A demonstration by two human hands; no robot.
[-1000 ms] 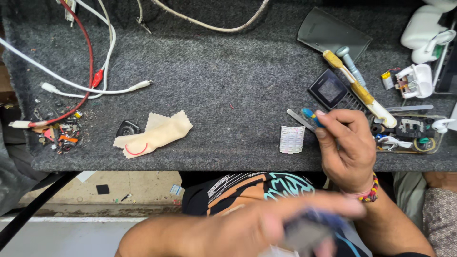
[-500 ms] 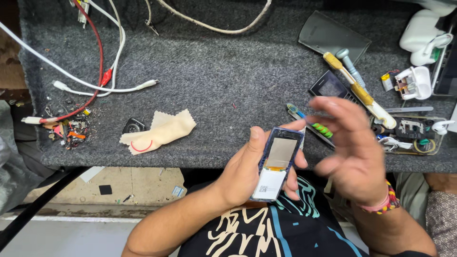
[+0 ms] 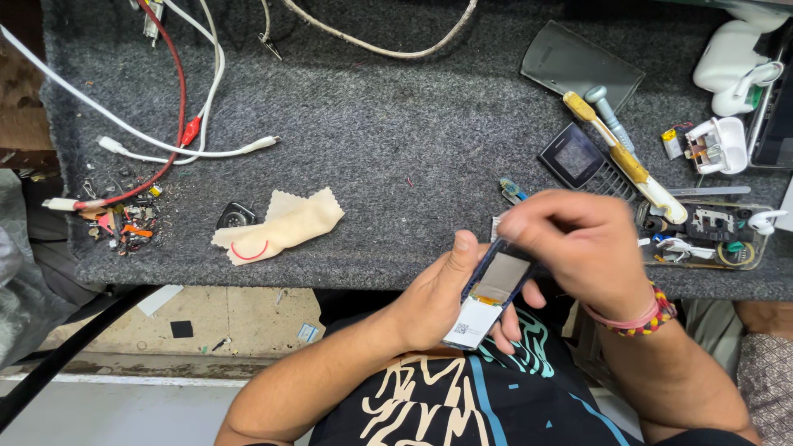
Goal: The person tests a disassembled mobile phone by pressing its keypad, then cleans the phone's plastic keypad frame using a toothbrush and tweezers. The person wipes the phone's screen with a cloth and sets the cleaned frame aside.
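A clear tray (image 3: 747,252) held small parts. The left hand (image 3: 438,297) gripped a phone (image 3: 489,293); the right hand (image 3: 582,248) pinched its top edge.

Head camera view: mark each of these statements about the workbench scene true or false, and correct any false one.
1. The left hand holds a small phone with its inner side facing up. True.
2. The right hand rests flat on the grey felt mat, away from the phone. False: its fingers are at the phone's top end.
3. A beige cloth with a red mark lies on the mat. True.
4. The red cable lies at the right side of the mat. False: it is at the left.
5. The right wrist wears a bracelet. True.
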